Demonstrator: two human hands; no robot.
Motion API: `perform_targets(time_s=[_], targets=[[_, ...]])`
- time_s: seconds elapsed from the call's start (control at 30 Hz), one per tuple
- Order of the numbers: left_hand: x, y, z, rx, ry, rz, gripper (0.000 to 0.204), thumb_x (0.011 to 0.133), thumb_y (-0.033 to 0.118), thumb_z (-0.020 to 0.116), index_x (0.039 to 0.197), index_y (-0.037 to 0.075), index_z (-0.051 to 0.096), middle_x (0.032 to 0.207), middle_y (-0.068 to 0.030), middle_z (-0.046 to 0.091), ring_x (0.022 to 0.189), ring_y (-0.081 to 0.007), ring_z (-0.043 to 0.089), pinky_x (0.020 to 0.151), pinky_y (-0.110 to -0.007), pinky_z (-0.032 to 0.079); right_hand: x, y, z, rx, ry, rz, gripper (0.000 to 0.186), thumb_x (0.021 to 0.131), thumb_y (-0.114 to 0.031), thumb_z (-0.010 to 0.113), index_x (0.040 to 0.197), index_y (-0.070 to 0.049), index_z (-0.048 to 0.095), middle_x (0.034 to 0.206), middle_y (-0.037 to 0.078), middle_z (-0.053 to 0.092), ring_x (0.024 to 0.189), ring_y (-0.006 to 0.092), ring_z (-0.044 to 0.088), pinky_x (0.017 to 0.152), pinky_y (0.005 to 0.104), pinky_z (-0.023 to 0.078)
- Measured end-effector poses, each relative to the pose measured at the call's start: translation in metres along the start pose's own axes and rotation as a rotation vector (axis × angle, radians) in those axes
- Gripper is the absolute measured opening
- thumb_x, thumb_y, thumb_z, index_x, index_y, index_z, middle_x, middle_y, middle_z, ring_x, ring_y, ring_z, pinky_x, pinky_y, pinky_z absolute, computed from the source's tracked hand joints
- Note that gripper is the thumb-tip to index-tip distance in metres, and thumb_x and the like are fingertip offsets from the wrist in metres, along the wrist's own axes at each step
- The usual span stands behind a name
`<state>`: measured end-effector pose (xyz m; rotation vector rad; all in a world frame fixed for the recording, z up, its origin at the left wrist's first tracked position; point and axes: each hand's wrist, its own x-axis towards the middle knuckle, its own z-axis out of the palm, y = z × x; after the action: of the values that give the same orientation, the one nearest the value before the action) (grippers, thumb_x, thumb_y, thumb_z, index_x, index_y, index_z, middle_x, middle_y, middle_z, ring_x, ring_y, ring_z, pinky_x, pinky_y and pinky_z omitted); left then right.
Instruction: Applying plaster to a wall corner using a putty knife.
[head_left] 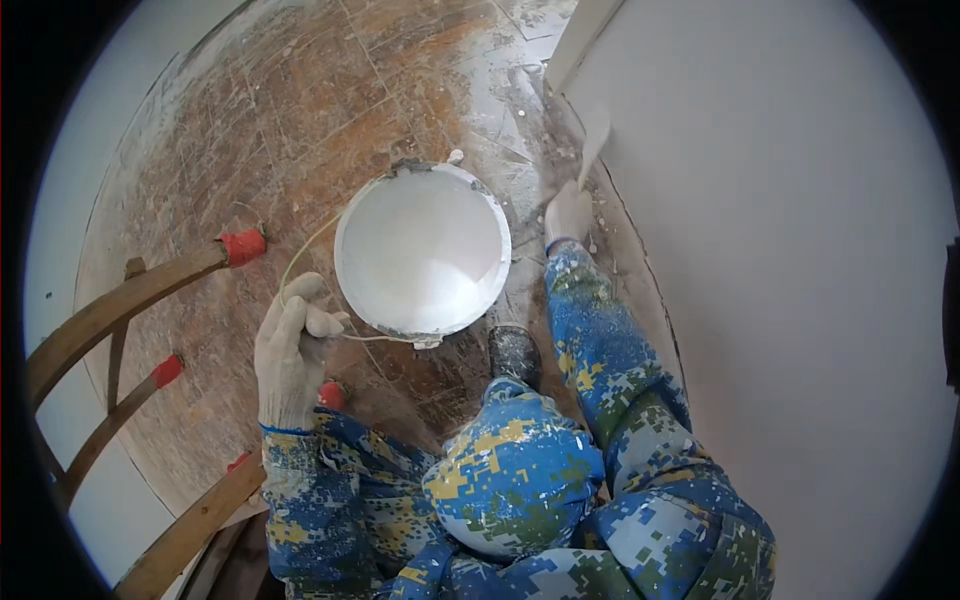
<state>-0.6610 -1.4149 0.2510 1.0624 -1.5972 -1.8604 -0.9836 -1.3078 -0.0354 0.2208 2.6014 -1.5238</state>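
A round white bucket (344,240) holds smooth white liquid in the middle of the view. My left hand (291,350), in an off-white knit glove, has closed its fingers on the thin wire handle (311,240) at the bucket's left side. My right hand (568,212), also gloved, reaches forward to the right of the bucket, close to the foot of the white wall. It grips a pale, elongated tool (598,130) whose exact kind I cannot make out. My dark, paint-speckled shoe (514,352) is just below the bucket.
Wooden frames (130,299) with red-wrapped ends (240,247) stand along the left. A white wall (800,250) runs along the right side, with a pale upright edge (580,40) near the top. The worn wooden floor (300,120) is coated in white splashes and dust.
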Motion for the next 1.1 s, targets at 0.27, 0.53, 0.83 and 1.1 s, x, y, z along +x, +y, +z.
perform_targets(time_s=[0.27,0.53,0.83,1.1], targets=[[0.025,0.042,0.022,0.020,-0.017,-0.001,0.040,0.103,0.018,0.047,0.134,-0.007,0.048,0.075,0.0019,0.049,0.074,-0.0129,0.054,0.090,-0.039,0.049,-0.084,0.147,-0.134,0.034,0.213,0.208,0.047,0.100,-0.036,0.049,0.107,0.008,0.062,0.098,0.026,0.066,0.093,0.0389,0.063,0.082,0.0447,0.048],[-0.005,0.003,0.034,0.023,-0.085,0.027,0.040,0.104,0.020,0.045,0.134,-0.007,0.047,0.074,0.0022,0.045,0.074,-0.0135,0.051,0.090,-0.040,0.049,-0.182,0.283,-0.281,-1.169,0.322,-0.568,0.036,0.089,-0.039,0.063,0.068,-0.009,0.066,0.061,0.009,0.065,0.048,0.0273,0.059,0.050,0.0404,0.050],[-0.014,0.036,0.012,0.071,-0.016,0.012,0.041,0.104,0.019,0.046,0.135,-0.007,0.047,0.075,0.0022,0.049,0.075,-0.0130,0.054,0.091,-0.040,0.050,-0.056,0.067,-0.026,-0.606,-0.139,-0.095,0.020,0.087,-0.024,0.058,0.096,-0.007,0.066,0.077,0.012,0.065,0.074,0.0263,0.067,0.055,0.0394,0.050],[0.019,0.021,0.038,0.097,-0.083,-0.012,0.042,0.103,0.019,0.048,0.135,-0.009,0.046,0.075,0.0020,0.051,0.075,-0.0129,0.056,0.090,-0.039,0.050,0.016,-0.038,0.042,-0.691,-0.164,-0.304,0.030,0.096,-0.024,0.047,0.091,-0.001,0.065,0.082,0.012,0.068,0.079,0.0256,0.066,0.064,0.0363,0.048]])
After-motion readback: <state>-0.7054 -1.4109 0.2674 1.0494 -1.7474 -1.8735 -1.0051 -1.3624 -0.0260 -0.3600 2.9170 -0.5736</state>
